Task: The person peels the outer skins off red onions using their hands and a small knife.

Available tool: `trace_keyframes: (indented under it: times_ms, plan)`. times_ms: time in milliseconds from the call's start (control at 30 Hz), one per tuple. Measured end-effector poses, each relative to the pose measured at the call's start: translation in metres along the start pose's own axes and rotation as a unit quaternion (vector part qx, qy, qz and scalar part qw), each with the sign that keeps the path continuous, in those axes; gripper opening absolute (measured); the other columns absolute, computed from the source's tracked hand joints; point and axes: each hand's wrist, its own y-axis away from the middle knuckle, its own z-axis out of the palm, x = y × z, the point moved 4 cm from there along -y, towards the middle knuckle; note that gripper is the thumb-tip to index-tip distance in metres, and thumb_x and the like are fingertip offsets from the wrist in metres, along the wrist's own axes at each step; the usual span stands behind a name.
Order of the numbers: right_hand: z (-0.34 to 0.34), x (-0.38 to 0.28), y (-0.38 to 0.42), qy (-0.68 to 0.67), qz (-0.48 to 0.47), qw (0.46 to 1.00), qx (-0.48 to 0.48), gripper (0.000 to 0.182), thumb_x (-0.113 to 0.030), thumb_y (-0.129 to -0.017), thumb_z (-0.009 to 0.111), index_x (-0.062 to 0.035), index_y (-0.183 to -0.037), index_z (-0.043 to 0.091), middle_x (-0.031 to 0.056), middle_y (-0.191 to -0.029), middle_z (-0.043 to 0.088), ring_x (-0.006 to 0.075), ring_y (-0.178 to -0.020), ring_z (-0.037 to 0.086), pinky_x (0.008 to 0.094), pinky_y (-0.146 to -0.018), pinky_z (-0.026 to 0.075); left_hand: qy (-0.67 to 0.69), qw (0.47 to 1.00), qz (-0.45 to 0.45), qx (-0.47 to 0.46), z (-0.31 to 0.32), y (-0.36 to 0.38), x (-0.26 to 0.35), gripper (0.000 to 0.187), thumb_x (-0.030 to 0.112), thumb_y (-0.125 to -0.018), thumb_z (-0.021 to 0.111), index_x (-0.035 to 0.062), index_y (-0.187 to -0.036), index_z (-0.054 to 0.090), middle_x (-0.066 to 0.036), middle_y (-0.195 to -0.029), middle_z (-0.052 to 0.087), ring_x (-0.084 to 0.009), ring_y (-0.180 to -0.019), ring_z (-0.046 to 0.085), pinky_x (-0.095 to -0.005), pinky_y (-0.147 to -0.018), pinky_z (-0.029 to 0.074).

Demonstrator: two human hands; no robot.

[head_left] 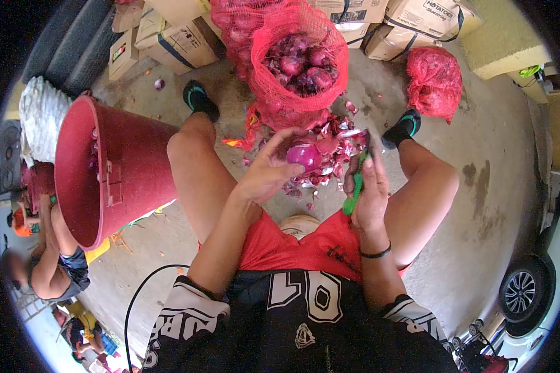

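Note:
My left hand (269, 166) is closed around a shiny purple onion (304, 157), with the thumb on its near side. To the right, my right hand (371, 193) grips a knife by its green handle (355, 189); the dark blade points away from me, slightly blurred. The onion and the blade are apart. Beneath and beyond both hands, a heap of red onion skins (336, 148) lies on the concrete floor. An open red mesh sack (269, 102) full of onions stands just past the heap.
A large red tub (137, 165) lies tilted at the left. Cardboard boxes (179, 46) line the back, and a filled red bag (434, 84) sits at the back right. Other people (50, 264) are at the far left. A car wheel (521, 292) is at the right.

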Motion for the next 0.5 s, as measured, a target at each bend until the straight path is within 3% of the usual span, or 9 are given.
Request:
trace_keyframes:
  times_ms: [33, 67, 167, 200, 267, 367, 500]
  plan:
    - [-0.002, -0.001, -0.001, -0.019, 0.003, 0.999, 0.036, 0.048, -0.023, -0.101, 0.047, -0.0079, -0.146, 0.037, -0.0042, -0.078, 0.049, 0.0037, -0.063, 0.043, 0.0198, -0.052, 0.036, -0.012, 1.000, 0.010, -0.011, -0.003, 0.000, -0.001, 0.072, -0.002, -0.077, 0.072, 0.0062, -0.139, 0.037, -0.010, -0.137, 0.046, -0.0257, -0.125, 0.049, -0.0424, -0.106, 0.041]
    - [-0.008, 0.000, -0.003, -0.042, 0.009, 0.998, 0.036, 0.050, -0.024, -0.102, 0.045, -0.0115, -0.149, 0.032, -0.0005, -0.088, 0.052, 0.0063, -0.061, 0.045, 0.0191, -0.052, 0.036, -0.024, 0.999, 0.020, -0.022, -0.005, 0.000, -0.002, 0.073, -0.001, -0.077, 0.072, 0.0072, -0.140, 0.035, -0.010, -0.139, 0.044, -0.0272, -0.127, 0.048, -0.0445, -0.106, 0.041]
    - [-0.012, -0.006, -0.005, 0.195, -0.024, 0.980, -0.043, 0.052, -0.022, -0.102, 0.042, -0.0103, -0.150, 0.027, -0.0014, -0.085, 0.050, 0.0063, -0.062, 0.045, 0.0198, -0.052, 0.037, -0.013, 0.999, 0.040, -0.013, -0.004, -0.001, -0.002, 0.073, 0.002, -0.077, 0.073, 0.0078, -0.139, 0.035, -0.010, -0.136, 0.045, -0.0272, -0.125, 0.049, -0.0441, -0.105, 0.042]
    - [-0.007, -0.001, 0.000, 0.199, -0.013, 0.976, -0.086, 0.055, -0.018, -0.101, 0.044, -0.0080, -0.151, 0.024, -0.0023, -0.083, 0.047, 0.0062, -0.063, 0.044, 0.0199, -0.054, 0.037, -0.011, 0.999, 0.040, 0.010, -0.004, -0.003, -0.003, 0.073, 0.003, -0.077, 0.074, 0.0081, -0.138, 0.035, -0.009, -0.135, 0.046, -0.0267, -0.124, 0.049, -0.0437, -0.105, 0.043]
    - [0.004, 0.006, 0.008, 0.266, -0.052, 0.953, -0.139, 0.057, -0.014, -0.097, 0.049, -0.0021, -0.148, 0.027, 0.0099, -0.110, 0.056, 0.0159, -0.089, 0.056, 0.0270, -0.075, 0.045, -0.005, 0.998, 0.040, 0.057, -0.005, -0.005, -0.004, 0.073, 0.005, -0.076, 0.076, 0.0087, -0.137, 0.035, -0.008, -0.132, 0.047, -0.0257, -0.122, 0.051, -0.0428, -0.103, 0.044]
    - [0.019, 0.004, 0.015, 0.328, -0.072, 0.922, -0.192, 0.059, -0.008, -0.092, 0.055, 0.0042, -0.145, 0.031, 0.0243, -0.135, 0.051, 0.0273, -0.125, 0.051, 0.0328, -0.102, 0.039, 0.023, 0.994, 0.026, 0.099, 0.000, -0.005, 0.002, 0.063, -0.006, -0.074, 0.073, 0.0084, -0.128, 0.044, -0.007, -0.123, 0.051, -0.0205, -0.115, 0.053, -0.0372, -0.099, 0.046]
    - [0.027, 0.002, 0.012, 0.387, -0.150, 0.885, -0.213, 0.052, -0.008, -0.092, 0.055, 0.0040, -0.141, 0.039, 0.0242, -0.129, 0.055, 0.0279, -0.120, 0.055, 0.0333, -0.100, 0.041, 0.015, 0.996, 0.035, 0.084, -0.002, -0.004, 0.001, 0.061, -0.005, -0.075, 0.074, 0.0083, -0.127, 0.045, -0.007, -0.122, 0.052, -0.0198, -0.113, 0.054, -0.0369, -0.097, 0.048]
